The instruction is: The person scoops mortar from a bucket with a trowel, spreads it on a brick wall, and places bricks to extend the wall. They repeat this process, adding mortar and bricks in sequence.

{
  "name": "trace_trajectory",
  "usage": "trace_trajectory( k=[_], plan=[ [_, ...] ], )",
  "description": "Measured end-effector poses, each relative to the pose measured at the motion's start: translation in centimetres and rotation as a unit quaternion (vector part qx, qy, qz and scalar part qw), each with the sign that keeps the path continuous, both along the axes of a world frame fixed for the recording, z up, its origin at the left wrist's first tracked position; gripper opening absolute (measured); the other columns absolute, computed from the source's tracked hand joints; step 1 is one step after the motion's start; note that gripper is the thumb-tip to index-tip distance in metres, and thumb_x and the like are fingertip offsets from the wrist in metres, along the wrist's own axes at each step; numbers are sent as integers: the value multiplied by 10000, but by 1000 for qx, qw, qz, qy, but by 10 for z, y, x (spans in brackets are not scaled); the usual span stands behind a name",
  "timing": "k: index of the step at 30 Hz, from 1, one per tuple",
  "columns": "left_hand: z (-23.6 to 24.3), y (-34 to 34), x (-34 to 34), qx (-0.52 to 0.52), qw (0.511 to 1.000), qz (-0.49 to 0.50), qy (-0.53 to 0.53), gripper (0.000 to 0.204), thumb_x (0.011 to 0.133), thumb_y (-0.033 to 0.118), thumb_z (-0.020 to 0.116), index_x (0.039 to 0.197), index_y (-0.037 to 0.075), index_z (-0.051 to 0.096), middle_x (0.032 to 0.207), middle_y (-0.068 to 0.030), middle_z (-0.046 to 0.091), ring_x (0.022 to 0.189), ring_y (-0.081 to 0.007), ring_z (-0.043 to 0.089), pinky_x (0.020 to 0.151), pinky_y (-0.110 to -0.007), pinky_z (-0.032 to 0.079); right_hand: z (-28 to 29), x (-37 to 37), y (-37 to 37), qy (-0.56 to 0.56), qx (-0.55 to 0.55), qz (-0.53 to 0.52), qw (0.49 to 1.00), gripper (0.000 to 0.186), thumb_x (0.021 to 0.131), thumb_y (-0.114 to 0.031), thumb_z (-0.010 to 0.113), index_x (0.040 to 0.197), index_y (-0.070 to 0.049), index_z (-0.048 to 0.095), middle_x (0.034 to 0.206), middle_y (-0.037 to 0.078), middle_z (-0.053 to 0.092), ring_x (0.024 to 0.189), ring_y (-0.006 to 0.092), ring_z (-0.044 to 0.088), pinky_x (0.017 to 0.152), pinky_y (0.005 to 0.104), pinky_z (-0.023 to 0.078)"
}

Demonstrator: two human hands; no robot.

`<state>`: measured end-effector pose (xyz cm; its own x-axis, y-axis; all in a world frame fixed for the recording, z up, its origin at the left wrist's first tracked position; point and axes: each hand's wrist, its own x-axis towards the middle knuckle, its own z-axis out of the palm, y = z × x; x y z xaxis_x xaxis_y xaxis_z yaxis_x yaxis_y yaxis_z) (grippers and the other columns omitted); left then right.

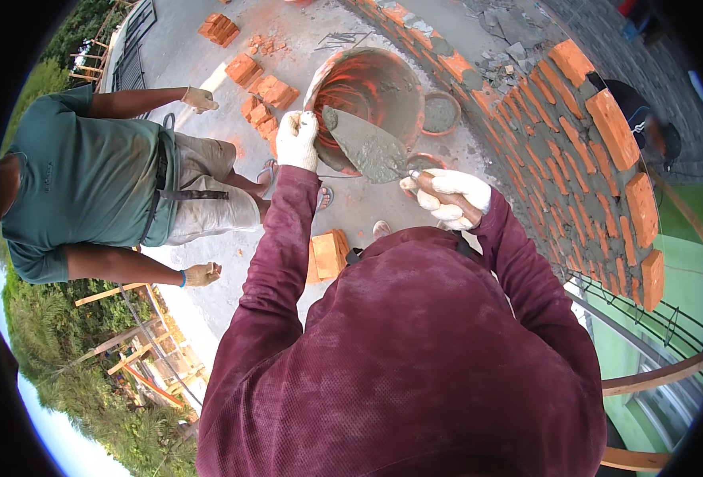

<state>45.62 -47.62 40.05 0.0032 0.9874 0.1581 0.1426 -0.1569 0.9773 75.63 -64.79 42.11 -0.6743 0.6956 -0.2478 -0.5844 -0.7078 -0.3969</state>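
My gloved left hand [296, 141] is closed at the near-left rim of an orange, cement-stained bucket [387, 71]; what its fingers grip is unclear. My gloved right hand [451, 199] grips the wooden handle of a trowel [359, 143], its blade loaded with grey mortar over the bucket's mouth. Beyond the blade, to the right, a smaller tub of mortar [439, 114] sits on the concrete.
A brick wall [574, 175] with loose bricks on top curves along my right. Brick piles [264, 95] lie left of the bucket, and more bricks [327, 254] below it. A co-worker [97, 183] in green stands at my left. Railings [137, 48] edge the floor.
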Motion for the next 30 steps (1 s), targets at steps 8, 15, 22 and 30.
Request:
trace_trajectory(
  k=[8,15,22,30],
  plan=[
    [-112,-62,-116,-326,899,98,-274,513,1080,418,466,1556,227,448,1560,-171,450,1337,-377,535,925,-639,573,-77,68,-111,-302,-165,-142,928,403,953,-216,623,1305,-33,552,830,50,598,549,117,533,403,281,427],
    [-110,-81,-163,-418,830,192,-316,306,1038,324,585,1287,146,602,1164,-83,695,752,-212,668,680,-408,555,-283,48,-61,-419,-370,-72,826,171,931,-209,610,963,-71,706,747,96,653,638,228,599,559,395,474],
    [-112,-56,-190,-425,793,277,-337,379,907,393,748,1131,126,600,1048,-128,651,836,-266,607,693,-422,512,-278,44,-18,-479,-313,-106,813,201,893,-222,672,950,-30,688,751,136,654,657,290,629,643,456,509],
    [-181,-4,-204,-415,764,250,-427,554,833,551,788,1214,187,616,1151,-41,673,921,-289,638,692,-443,487,-249,53,-230,-462,-459,-335,681,114,849,-96,683,927,-32,630,660,106,631,531,254,609,486,415,481]
  ],
)
